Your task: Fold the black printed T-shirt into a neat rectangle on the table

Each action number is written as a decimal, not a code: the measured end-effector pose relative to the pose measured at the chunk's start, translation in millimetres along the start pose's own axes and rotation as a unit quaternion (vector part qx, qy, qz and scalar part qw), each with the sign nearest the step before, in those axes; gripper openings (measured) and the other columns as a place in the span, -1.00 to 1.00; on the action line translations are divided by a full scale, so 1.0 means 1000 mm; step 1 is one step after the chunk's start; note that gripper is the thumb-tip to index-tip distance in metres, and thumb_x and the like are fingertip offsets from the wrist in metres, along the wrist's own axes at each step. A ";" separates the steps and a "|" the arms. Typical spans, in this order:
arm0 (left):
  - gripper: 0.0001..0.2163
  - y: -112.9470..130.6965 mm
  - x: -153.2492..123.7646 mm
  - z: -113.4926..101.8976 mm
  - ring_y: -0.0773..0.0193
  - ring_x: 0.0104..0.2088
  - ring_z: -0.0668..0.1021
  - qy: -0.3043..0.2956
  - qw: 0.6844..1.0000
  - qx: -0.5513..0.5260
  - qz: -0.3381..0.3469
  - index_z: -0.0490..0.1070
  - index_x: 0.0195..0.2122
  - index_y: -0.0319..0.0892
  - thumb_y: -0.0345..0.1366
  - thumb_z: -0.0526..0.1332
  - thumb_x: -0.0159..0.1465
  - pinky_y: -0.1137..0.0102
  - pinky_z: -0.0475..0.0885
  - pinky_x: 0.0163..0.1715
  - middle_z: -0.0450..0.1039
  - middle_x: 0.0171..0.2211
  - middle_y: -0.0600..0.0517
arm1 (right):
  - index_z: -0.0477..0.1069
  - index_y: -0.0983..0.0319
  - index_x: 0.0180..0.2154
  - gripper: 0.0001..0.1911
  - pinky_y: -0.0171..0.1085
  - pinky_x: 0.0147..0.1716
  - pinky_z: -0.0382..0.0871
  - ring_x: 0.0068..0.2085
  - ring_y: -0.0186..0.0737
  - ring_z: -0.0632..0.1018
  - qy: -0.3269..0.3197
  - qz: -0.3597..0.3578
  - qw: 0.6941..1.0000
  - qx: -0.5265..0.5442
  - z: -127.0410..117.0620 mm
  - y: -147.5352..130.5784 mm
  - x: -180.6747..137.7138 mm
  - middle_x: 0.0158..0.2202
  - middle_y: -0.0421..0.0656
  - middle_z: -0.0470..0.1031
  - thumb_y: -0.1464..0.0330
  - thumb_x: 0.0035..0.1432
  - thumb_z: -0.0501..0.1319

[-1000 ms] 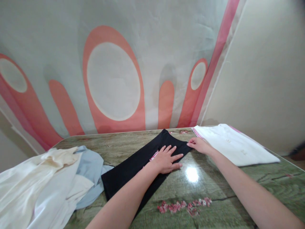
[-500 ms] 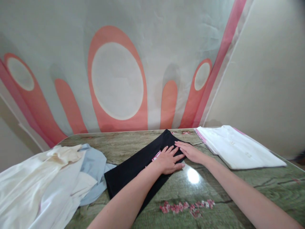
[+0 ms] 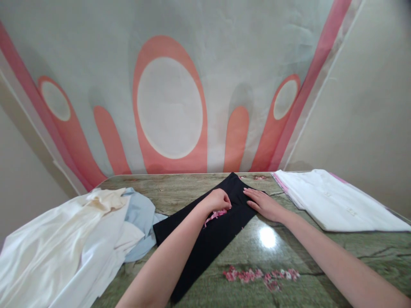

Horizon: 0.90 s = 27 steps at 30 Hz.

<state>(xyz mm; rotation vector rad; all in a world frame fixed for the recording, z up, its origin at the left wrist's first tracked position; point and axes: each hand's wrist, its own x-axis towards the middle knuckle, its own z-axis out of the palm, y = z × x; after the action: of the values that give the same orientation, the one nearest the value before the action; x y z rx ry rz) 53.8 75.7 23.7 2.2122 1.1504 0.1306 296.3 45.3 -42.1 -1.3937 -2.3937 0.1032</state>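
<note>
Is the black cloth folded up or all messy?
Folded. The black cloth lies flat on the table as a long narrow strip with straight edges, under the left hand and right hand.

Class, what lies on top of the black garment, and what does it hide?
Both hands rest on the black garment: the left hand curled at a pink tag, the right hand flat. The table beneath it is covered.

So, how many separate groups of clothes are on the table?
3: a loose white and blue pile at the left, the black garment in the middle under both hands, a folded white stack at the right. Single pieces inside the pile cannot be counted.
</note>
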 end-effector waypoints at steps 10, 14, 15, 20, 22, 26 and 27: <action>-0.84 0.009 -0.004 -0.003 0.34 -0.47 0.49 -0.003 0.996 0.083 0.011 0.55 -0.42 -0.19 -0.33 0.29 -0.08 0.54 0.33 -0.44 0.51 -0.49 0.07 | 0.40 0.18 -0.13 -0.75 -0.08 -0.05 0.30 -0.07 -0.12 0.43 0.090 -0.023 0.994 0.061 -0.009 -0.009 0.026 -0.12 -0.07 0.44 0.36 0.16 0.06; -0.85 0.015 -0.006 0.001 0.30 -0.45 0.51 0.012 0.991 0.131 0.009 0.54 -0.43 -0.17 -0.34 0.27 -0.08 0.51 0.36 -0.41 0.51 -0.47 0.05 | 0.38 0.18 -0.11 -0.73 -0.11 -0.09 0.32 -0.09 -0.15 0.42 0.048 -0.078 0.988 0.124 -0.006 -0.025 0.056 -0.10 -0.07 0.40 0.41 0.12 0.10; -0.85 0.016 -0.007 0.002 0.28 -0.44 0.51 0.015 0.990 0.142 0.008 0.54 -0.43 -0.17 -0.35 0.26 -0.07 0.50 0.36 -0.41 0.51 -0.47 0.04 | 0.39 0.18 -0.13 -0.75 -0.12 -0.11 0.33 -0.11 -0.16 0.42 0.040 -0.088 0.985 0.143 -0.004 -0.029 0.063 -0.11 -0.07 0.40 0.39 0.13 0.10; -0.84 0.022 -0.010 0.004 0.23 -0.42 0.53 0.040 0.979 0.198 0.000 0.54 -0.42 -0.15 -0.37 0.20 -0.03 0.46 0.40 -0.39 0.51 -0.47 0.00 | 0.44 0.21 -0.30 -0.77 -0.23 -0.28 0.36 -0.26 -0.24 0.43 -0.010 -0.091 0.967 0.237 0.005 -0.036 0.075 -0.23 -0.08 0.40 0.26 0.17 0.07; -0.84 0.023 -0.011 0.005 0.21 -0.39 0.53 0.048 0.975 0.217 0.014 0.54 -0.41 -0.13 -0.36 0.19 -0.02 0.43 0.41 -0.36 0.50 -0.46 -0.01 | 0.43 0.21 -0.28 -0.76 -0.25 -0.31 0.35 -0.27 -0.25 0.41 -0.030 -0.084 0.961 0.262 0.006 -0.034 0.072 -0.21 -0.09 0.38 0.23 0.17 0.07; -0.84 0.026 -0.011 0.005 0.15 -0.33 0.53 0.059 0.963 0.261 0.032 0.53 -0.41 -0.15 -0.33 0.19 0.00 0.38 0.42 -0.32 0.50 -0.41 -0.06 | 0.40 0.20 -0.21 -0.80 -0.28 -0.36 0.33 -0.33 -0.30 0.38 -0.052 -0.078 0.953 0.286 0.004 -0.032 0.065 -0.18 -0.10 0.33 0.31 0.15 0.09; -0.84 0.027 -0.012 0.006 0.14 -0.32 0.53 0.063 0.959 0.273 0.037 0.52 -0.40 -0.16 -0.33 0.19 0.00 0.37 0.42 -0.31 0.50 -0.39 -0.07 | 0.40 0.20 -0.21 -0.81 -0.29 -0.38 0.32 -0.35 -0.31 0.38 -0.053 -0.081 0.954 0.285 0.003 -0.032 0.064 -0.19 -0.11 0.32 0.34 0.14 0.09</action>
<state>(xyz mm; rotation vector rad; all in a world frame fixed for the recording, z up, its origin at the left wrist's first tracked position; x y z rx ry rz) 67.9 52.6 37.1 2.7657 1.2871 -0.0213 240.3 83.6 -19.9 -0.9365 -2.2818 0.7759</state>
